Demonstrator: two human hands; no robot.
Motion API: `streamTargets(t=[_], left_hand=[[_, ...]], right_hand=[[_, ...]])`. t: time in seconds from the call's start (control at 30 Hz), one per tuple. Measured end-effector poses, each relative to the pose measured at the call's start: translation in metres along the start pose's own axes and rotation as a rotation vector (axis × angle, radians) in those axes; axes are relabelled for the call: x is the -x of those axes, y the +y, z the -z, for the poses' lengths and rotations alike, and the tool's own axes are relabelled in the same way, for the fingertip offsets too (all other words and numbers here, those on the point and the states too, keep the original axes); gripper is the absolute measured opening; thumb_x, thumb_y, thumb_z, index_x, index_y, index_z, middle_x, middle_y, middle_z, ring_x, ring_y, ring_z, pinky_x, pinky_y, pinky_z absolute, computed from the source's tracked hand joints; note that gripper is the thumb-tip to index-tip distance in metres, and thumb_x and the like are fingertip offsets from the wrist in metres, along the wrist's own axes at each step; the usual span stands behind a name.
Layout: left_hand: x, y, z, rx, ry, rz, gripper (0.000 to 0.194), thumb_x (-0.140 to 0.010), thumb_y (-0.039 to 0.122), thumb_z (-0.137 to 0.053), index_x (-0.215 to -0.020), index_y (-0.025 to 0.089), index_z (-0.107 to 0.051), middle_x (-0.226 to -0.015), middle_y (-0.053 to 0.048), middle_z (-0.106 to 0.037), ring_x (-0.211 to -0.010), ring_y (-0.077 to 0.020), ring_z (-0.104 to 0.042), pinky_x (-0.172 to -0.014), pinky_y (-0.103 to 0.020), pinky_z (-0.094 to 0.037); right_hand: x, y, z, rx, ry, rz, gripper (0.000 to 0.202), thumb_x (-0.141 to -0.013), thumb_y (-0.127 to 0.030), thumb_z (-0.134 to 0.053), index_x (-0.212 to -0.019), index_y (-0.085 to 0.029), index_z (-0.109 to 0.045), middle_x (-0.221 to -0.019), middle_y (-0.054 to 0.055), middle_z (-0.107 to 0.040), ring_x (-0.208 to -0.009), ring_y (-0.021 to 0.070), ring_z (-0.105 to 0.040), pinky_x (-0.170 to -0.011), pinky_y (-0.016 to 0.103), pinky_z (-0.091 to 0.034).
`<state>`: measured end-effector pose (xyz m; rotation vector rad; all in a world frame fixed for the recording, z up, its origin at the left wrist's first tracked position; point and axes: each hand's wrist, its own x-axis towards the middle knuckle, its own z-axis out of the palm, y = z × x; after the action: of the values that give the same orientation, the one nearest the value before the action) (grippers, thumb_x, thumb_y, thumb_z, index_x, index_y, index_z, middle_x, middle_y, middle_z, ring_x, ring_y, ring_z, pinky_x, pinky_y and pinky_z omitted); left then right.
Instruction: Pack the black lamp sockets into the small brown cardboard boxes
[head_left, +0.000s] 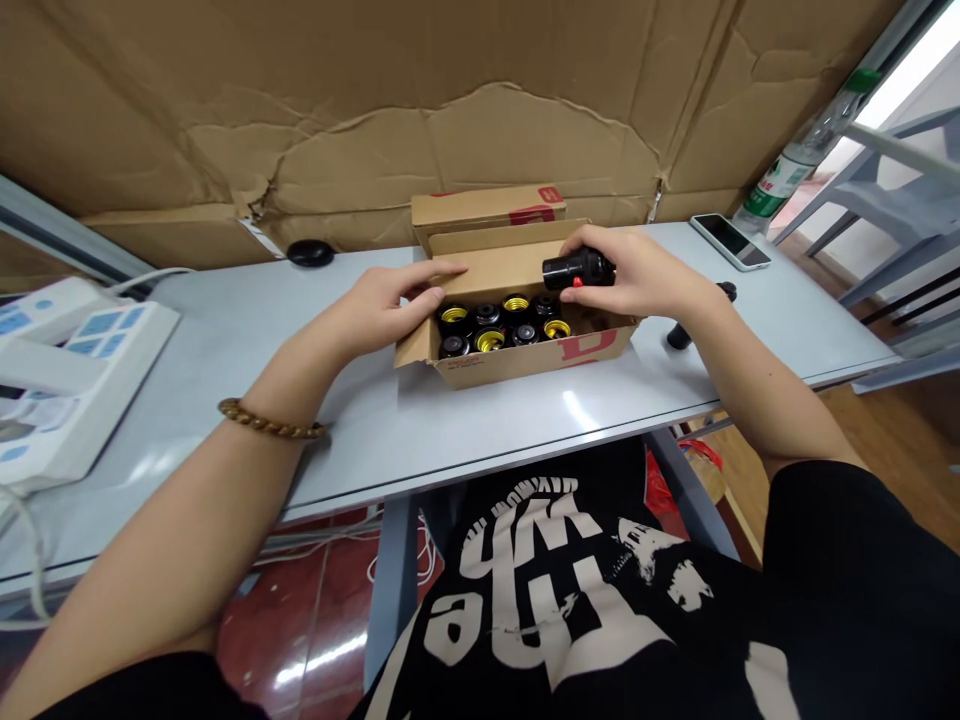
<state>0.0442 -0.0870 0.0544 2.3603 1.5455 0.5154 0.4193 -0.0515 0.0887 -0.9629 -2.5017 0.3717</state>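
An opened cardboard box [510, 368] with red print stands on the table, packed at its left and middle with several black flashlights [525, 334] on end, some showing yellow threaded rings. At the box's left end is my left hand [394, 305], its thumb and index finger on the rim and the other fingers partly hidden. Over the right part of the box, my right hand [626, 270] grips another black flashlight [562, 273] with a red button, tilted nearly level. On the table right of the box lies one more black flashlight [679, 335], partly behind my right forearm.
Behind the box is a second cardboard box [487, 208], against a large cardboard sheet [465, 130]. A black round object [310, 253] sits at the back left. A white-and-blue box [97, 370] is at left; a phone [730, 242] and plastic bottle [780, 185] are at right.
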Motion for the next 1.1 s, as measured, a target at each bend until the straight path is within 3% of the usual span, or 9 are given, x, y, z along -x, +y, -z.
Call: streamTargets(t=[0.1,0.27,0.4,0.57,0.7,0.97,1.1], left_hand=[[0.000,0.001,0.000,0.004,-0.002,0.001,0.075,-0.108,0.058,-0.047,-0.170,0.023,-0.070,-0.163,-0.012,-0.076,-0.141,-0.0413,-0.071,-0.131,-0.059,-0.051],[-0.001,-0.001,-0.003,0.002,-0.014,0.004,0.075,-0.110,0.058,-0.044,-0.173,0.025,-0.066,-0.165,-0.011,-0.075,-0.146,-0.0417,-0.068,-0.130,-0.057,-0.052],[-0.002,-0.005,-0.006,0.007,-0.006,-0.006,0.074,-0.112,0.059,-0.042,-0.174,0.026,-0.065,-0.167,-0.010,-0.073,-0.148,-0.0408,-0.067,-0.131,-0.057,-0.051],[-0.002,-0.004,-0.006,0.013,-0.017,-0.002,0.073,-0.112,0.056,-0.043,-0.174,0.026,-0.065,-0.170,-0.011,-0.070,-0.151,-0.0422,-0.065,-0.133,-0.060,-0.049],[-0.001,0.000,-0.004,-0.003,-0.019,0.007,0.073,-0.112,0.056,-0.042,-0.175,0.025,-0.064,-0.169,-0.011,-0.071,-0.150,-0.0426,-0.066,-0.132,-0.060,-0.050],[0.001,-0.003,-0.005,0.007,-0.027,-0.004,0.072,-0.115,0.058,-0.040,-0.176,0.027,-0.063,-0.168,-0.011,-0.072,-0.151,-0.0433,-0.064,-0.131,-0.059,-0.050],[0.001,0.000,-0.004,-0.011,-0.027,0.014,0.073,-0.114,0.055,-0.039,-0.176,0.024,-0.062,-0.169,-0.012,-0.071,-0.152,-0.0436,-0.063,-0.134,-0.061,-0.048]], right_hand=[[0.003,-0.007,-0.003,-0.038,-0.002,0.056,0.051,-0.099,-0.055,-0.073,-0.140,-0.024,-0.072,-0.129,0.012,-0.082,-0.108,0.0330,-0.074,-0.098,0.046,-0.054],[0.002,-0.009,-0.010,-0.059,-0.042,0.178,0.036,-0.100,-0.047,-0.068,-0.128,-0.025,-0.076,-0.120,0.010,-0.085,-0.104,0.0297,-0.074,-0.096,0.043,-0.054],[0.001,-0.007,-0.014,-0.042,-0.022,0.130,0.040,-0.102,-0.049,-0.066,-0.132,-0.025,-0.076,-0.124,0.011,-0.084,-0.107,0.0312,-0.075,-0.099,0.044,-0.055],[0.002,-0.010,-0.012,-0.004,0.081,0.002,0.063,-0.096,-0.055,-0.075,-0.150,-0.024,-0.069,-0.136,0.014,-0.081,-0.120,0.0376,-0.073,-0.106,0.049,-0.056],[0.003,-0.014,-0.009,0.015,0.104,-0.039,0.056,-0.097,-0.054,-0.073,-0.146,-0.026,-0.072,-0.127,0.013,-0.082,-0.118,0.0389,-0.074,-0.107,0.052,-0.057],[0.002,-0.010,-0.008,0.023,0.113,-0.002,0.060,-0.101,-0.059,-0.071,-0.150,-0.024,-0.070,-0.140,0.015,-0.081,-0.123,0.0392,-0.074,-0.110,0.054,-0.058],[0.001,0.004,-0.014,0.018,0.134,0.125,0.055,-0.106,-0.059,-0.065,-0.146,-0.023,-0.073,-0.132,0.013,-0.082,-0.117,0.0358,-0.077,-0.106,0.051,-0.059]])
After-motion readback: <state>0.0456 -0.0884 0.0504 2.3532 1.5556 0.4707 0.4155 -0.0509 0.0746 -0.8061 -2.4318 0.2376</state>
